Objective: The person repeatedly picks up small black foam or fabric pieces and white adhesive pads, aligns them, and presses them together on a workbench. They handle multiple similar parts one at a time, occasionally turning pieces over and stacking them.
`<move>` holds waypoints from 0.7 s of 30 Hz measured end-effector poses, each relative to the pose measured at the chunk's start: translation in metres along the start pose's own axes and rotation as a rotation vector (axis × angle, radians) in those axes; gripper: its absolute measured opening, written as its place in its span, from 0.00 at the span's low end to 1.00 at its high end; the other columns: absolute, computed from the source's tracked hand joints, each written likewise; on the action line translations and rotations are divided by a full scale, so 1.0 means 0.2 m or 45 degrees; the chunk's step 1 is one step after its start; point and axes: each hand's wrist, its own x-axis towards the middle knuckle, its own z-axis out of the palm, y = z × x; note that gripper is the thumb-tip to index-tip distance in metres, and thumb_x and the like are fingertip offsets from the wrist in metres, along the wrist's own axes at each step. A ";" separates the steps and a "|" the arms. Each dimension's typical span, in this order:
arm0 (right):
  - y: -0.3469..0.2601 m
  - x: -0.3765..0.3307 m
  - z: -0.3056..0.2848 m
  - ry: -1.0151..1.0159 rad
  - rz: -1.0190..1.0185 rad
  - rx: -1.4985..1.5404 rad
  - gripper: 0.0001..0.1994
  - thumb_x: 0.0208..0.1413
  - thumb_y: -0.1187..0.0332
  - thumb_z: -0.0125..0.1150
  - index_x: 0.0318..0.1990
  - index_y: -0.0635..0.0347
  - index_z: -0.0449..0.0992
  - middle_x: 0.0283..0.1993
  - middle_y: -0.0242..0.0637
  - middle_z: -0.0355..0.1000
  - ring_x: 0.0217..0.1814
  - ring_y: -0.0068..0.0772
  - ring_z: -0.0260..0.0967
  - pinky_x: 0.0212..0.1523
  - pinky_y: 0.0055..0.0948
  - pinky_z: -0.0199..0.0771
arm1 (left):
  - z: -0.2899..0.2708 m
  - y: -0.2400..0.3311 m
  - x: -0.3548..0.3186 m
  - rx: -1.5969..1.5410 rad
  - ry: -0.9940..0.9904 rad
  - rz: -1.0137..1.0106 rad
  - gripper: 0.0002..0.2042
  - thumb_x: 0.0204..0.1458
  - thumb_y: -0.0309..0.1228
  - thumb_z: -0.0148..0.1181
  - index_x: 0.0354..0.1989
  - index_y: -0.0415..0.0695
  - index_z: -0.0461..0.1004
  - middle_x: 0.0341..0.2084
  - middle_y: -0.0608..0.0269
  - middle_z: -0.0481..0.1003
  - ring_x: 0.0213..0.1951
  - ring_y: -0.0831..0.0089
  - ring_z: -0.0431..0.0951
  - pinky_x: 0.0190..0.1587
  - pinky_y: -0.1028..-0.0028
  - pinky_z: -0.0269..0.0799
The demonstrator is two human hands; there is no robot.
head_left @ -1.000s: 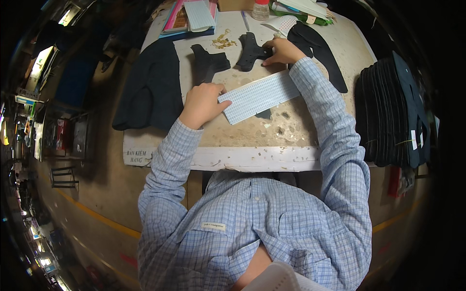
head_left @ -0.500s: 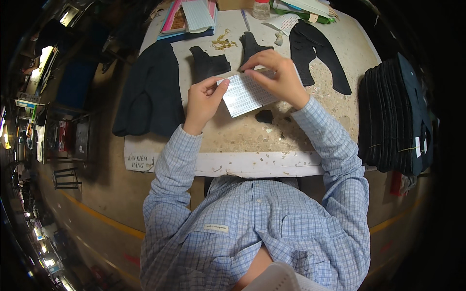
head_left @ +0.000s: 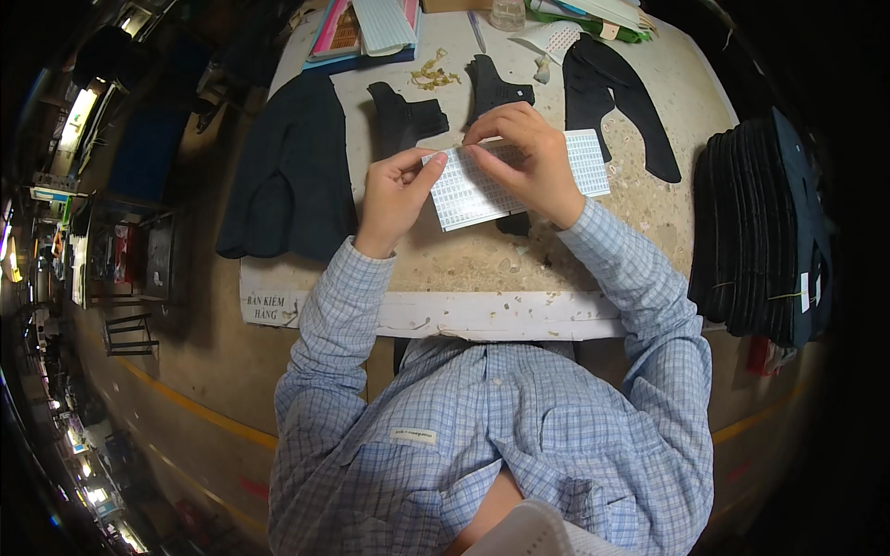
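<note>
Two light-blue checked cloth sleeves [head_left: 334,315] reach forward over the white front strip [head_left: 501,318] of a pale, worn, speckled tabletop [head_left: 593,264]; a small dark scrap [head_left: 513,225] lies on that surface, partly covered by a white rectangular sheet with rows of small printed cells [head_left: 473,195]; the sheet is held tilted above the middle of the table, between the two hands; the left hand [head_left: 394,202] pinches its upper left corner, thumb on the printed face; the right hand [head_left: 527,157] is over its upper edge, thumb and forefinger drawn together near that corner, though whether anything sits between those fingertips I cannot tell.

To the left lies a broad, dark, folded cloth piece [head_left: 287,176]; at the right edge of the table stands a thick stack of dark cloth pieces [head_left: 746,232] with white tags on its side.

Beyond the hands are a dark angled cloth piece [head_left: 399,116] and a similar dark piece with a small white mark [head_left: 496,88], side by side; a long, dark, forked cloth piece [head_left: 593,79] lies to their right; farther off come a yellowish tangle [head_left: 434,72], a slim pen [head_left: 476,32], a pile of books and folders [head_left: 334,42] and a clear jar [head_left: 508,15].
</note>
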 end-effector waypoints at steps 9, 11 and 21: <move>-0.04 -0.02 0.04 -0.027 -0.115 -0.165 0.21 0.44 0.75 0.67 0.50 0.51 0.78 0.31 0.33 0.73 0.37 0.33 0.72 0.38 0.31 0.74 | 0.01 -0.04 0.00 0.026 0.036 0.087 0.08 0.58 0.26 0.58 0.39 0.32 0.78 0.24 0.73 0.74 0.24 0.91 0.66 0.25 0.86 0.59; -0.05 -0.03 0.04 -0.034 -0.074 -0.092 0.24 0.44 0.76 0.67 0.53 0.51 0.76 0.33 0.33 0.73 0.37 0.32 0.73 0.38 0.30 0.75 | 0.01 -0.04 0.00 0.052 0.016 0.060 0.08 0.58 0.26 0.58 0.39 0.32 0.78 0.23 0.74 0.74 0.24 0.91 0.66 0.25 0.86 0.59; -0.08 -0.04 0.06 -0.075 -0.058 0.107 0.32 0.47 0.82 0.62 0.63 0.47 0.67 0.49 0.38 0.65 0.41 0.29 0.76 0.43 0.26 0.81 | 0.04 -0.04 -0.01 0.070 0.000 0.043 0.08 0.59 0.27 0.55 0.37 0.36 0.79 0.23 0.74 0.74 0.24 0.89 0.67 0.26 0.86 0.62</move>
